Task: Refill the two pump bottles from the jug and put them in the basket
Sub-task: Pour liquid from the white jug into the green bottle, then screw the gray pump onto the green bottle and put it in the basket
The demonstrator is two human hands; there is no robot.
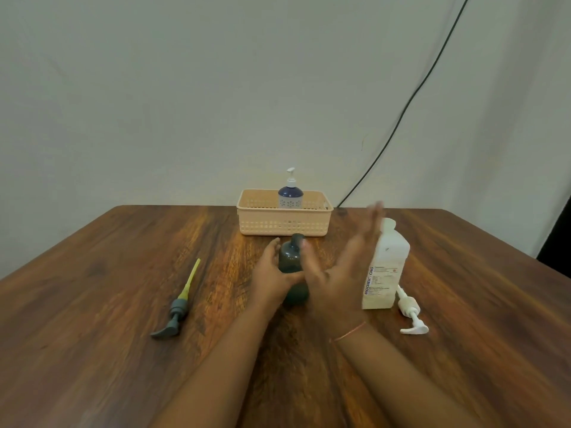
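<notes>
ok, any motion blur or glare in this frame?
Head view: right hand smeared by motion blur, fingertips worst; left hand, dark grey bottle and Biochek jug reasonably sharp; head view lighting soft and even, no glare on the table.

I wore the one camera on my head; it faced forward and down over the table [92, 273] from its near side. The wide lens sat close above my forearms, which came in from 6 o'clock, so my left hand [272, 274] on the bottle [290, 257] and my blurred, spread right hand [336, 282] lay mid-view. The basket [284, 225] stood farther off at 12 o'clock by the far edge, the jug [386, 267] at 3 o'clock from the bottle. Wall [154, 88] filled the upper half.
</notes>
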